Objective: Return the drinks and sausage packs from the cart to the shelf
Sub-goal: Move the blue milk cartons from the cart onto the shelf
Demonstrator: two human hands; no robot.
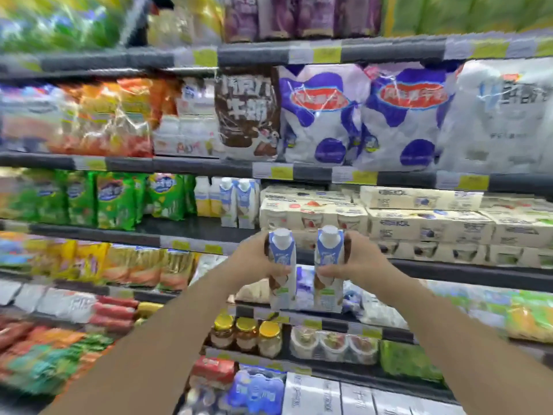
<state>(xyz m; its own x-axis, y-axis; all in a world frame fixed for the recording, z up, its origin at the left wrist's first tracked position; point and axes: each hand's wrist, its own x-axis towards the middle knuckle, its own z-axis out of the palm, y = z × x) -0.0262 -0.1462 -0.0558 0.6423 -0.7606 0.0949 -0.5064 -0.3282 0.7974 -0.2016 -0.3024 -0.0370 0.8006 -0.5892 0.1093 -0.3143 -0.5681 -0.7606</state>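
From the head view, I am holding one drink carton (282,269) in my left hand (254,260) and another carton (328,269) in my right hand (356,262), both upright before the shelf (167,232) edge. Clipping that edge could tip matching cartons (239,205) behind.

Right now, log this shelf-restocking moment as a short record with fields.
setting: supermarket shelving, several tiers of packaged food
left hand: grip closed on the left drink carton, upright
right hand: grip closed on the right drink carton, upright
cartons: side by side, white caps up, held in front of the shelves, not yet set down
matching stock: same-looking shelved cartons stand on the tier just above the hands
open spot: bare shelf surface left of those cartons
cart: not in view
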